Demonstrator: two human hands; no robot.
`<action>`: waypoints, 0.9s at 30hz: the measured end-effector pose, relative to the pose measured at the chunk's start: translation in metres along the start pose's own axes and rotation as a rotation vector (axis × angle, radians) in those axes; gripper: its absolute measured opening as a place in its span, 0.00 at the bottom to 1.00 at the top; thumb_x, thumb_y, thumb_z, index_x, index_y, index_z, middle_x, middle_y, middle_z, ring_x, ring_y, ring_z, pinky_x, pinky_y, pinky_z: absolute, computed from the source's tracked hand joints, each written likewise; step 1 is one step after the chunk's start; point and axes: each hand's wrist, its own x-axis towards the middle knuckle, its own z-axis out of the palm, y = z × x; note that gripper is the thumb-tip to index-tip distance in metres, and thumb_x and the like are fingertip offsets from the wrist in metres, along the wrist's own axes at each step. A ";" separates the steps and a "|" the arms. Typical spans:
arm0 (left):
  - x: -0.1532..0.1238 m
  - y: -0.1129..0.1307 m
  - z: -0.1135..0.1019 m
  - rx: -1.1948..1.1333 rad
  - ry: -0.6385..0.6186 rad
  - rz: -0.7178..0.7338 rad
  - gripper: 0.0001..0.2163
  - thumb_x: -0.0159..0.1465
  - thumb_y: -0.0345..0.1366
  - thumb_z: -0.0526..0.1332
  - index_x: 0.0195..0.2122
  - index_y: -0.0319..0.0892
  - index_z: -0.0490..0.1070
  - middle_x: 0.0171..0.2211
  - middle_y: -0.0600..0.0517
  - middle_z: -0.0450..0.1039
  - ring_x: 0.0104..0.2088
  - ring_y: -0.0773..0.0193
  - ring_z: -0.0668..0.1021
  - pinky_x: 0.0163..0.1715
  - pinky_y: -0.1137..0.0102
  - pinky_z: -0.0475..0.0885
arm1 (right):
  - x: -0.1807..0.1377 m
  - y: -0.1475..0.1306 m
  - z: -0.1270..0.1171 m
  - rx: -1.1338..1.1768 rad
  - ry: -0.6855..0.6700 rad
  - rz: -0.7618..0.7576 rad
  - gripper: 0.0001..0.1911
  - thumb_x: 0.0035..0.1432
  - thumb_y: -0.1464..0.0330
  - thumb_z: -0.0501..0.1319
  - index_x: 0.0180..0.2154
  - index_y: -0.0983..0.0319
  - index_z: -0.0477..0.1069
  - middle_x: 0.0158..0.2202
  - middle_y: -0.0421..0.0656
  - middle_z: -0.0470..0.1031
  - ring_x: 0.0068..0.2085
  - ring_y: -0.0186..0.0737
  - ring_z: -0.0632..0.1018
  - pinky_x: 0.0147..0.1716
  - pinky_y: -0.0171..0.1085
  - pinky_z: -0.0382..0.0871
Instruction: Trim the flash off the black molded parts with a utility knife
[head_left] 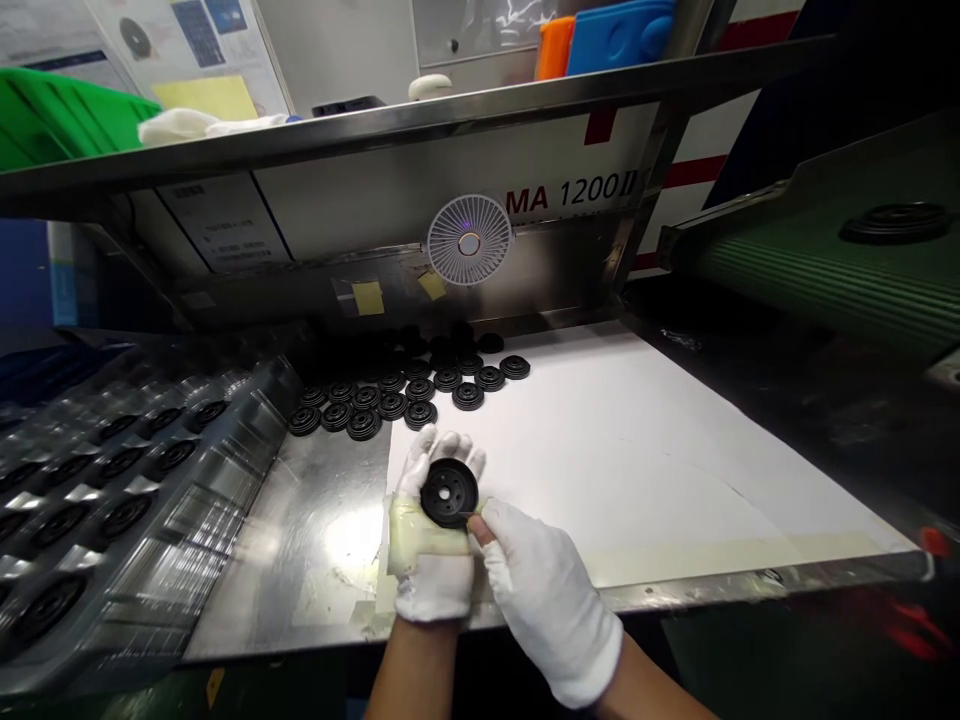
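Cradling a black ribbed disc (pixel 449 493) with a central hole, the gloved left hand (pixel 433 540), wrapped in pale tape, sits together with the gloved right hand (pixel 547 600), whose bare thumb (pixel 480 530) touches the disc's lower rim. Beneath them lie a stainless steel table (pixel 300 540) and a white paper sheet (pixel 637 470). To the left, a clear moulded tray (pixel 225 470) holds more discs in its pockets; further discs (pixel 390 400) lie in loose rows on the steel. Beyond, a small white fan (pixel 469 240) is fixed to a machine panel marked MA 1200II (pixel 570 190), under a steel shelf (pixel 420 110) bearing a green crate (pixel 67 120). A green ribbed belt (pixel 817 270) lies along the right.
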 end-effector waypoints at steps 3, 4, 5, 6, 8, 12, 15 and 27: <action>-0.004 0.000 -0.004 0.056 -0.077 -0.082 0.13 0.54 0.31 0.58 0.42 0.41 0.68 0.34 0.47 0.71 0.38 0.56 0.75 0.37 0.59 0.72 | 0.001 0.007 -0.004 0.028 0.010 -0.003 0.13 0.63 0.65 0.44 0.29 0.57 0.61 0.26 0.37 0.69 0.27 0.36 0.69 0.26 0.35 0.55; -0.003 -0.001 -0.003 0.043 -0.075 -0.083 0.11 0.54 0.31 0.58 0.40 0.41 0.69 0.31 0.49 0.71 0.34 0.59 0.75 0.35 0.61 0.72 | 0.001 0.008 -0.005 0.025 0.014 0.007 0.13 0.63 0.65 0.44 0.30 0.57 0.62 0.27 0.37 0.69 0.27 0.37 0.69 0.27 0.35 0.55; -0.002 -0.002 -0.003 0.013 -0.058 -0.075 0.09 0.55 0.31 0.58 0.37 0.41 0.69 0.28 0.51 0.70 0.31 0.62 0.75 0.33 0.64 0.72 | 0.001 0.009 -0.004 0.018 0.016 0.021 0.13 0.63 0.64 0.44 0.30 0.57 0.62 0.27 0.37 0.69 0.27 0.37 0.69 0.27 0.35 0.55; -0.001 -0.004 -0.001 -0.025 -0.025 -0.067 0.05 0.55 0.31 0.58 0.34 0.41 0.69 0.25 0.53 0.69 0.28 0.66 0.73 0.32 0.67 0.72 | 0.001 0.009 -0.003 0.007 0.020 0.037 0.13 0.63 0.64 0.44 0.30 0.57 0.62 0.26 0.37 0.69 0.26 0.37 0.69 0.26 0.35 0.55; 0.002 -0.006 0.004 -0.104 0.064 -0.036 0.01 0.56 0.31 0.58 0.29 0.41 0.68 0.24 0.55 0.67 0.26 0.69 0.72 0.30 0.71 0.71 | -0.001 0.007 0.001 -0.008 0.015 0.060 0.13 0.63 0.64 0.44 0.28 0.57 0.61 0.24 0.37 0.68 0.25 0.37 0.69 0.26 0.35 0.54; 0.002 -0.008 0.008 -0.134 0.118 0.071 0.01 0.57 0.31 0.58 0.31 0.41 0.69 0.26 0.55 0.68 0.29 0.70 0.73 0.36 0.71 0.71 | -0.002 0.001 0.003 0.006 -0.007 0.058 0.13 0.63 0.66 0.45 0.27 0.57 0.60 0.23 0.37 0.67 0.25 0.36 0.68 0.25 0.35 0.54; -0.004 -0.006 0.003 -0.009 0.009 0.037 0.10 0.56 0.30 0.57 0.39 0.41 0.69 0.34 0.49 0.71 0.38 0.60 0.74 0.41 0.63 0.70 | -0.001 0.004 -0.002 0.020 -0.002 0.029 0.13 0.62 0.66 0.45 0.27 0.58 0.61 0.24 0.37 0.68 0.25 0.36 0.68 0.25 0.35 0.55; -0.001 -0.008 0.002 -0.076 0.056 0.033 0.03 0.55 0.30 0.59 0.32 0.42 0.69 0.26 0.55 0.68 0.29 0.69 0.73 0.35 0.70 0.71 | -0.008 0.002 0.001 0.042 0.012 0.028 0.14 0.63 0.65 0.43 0.28 0.58 0.62 0.24 0.38 0.68 0.24 0.36 0.68 0.24 0.34 0.56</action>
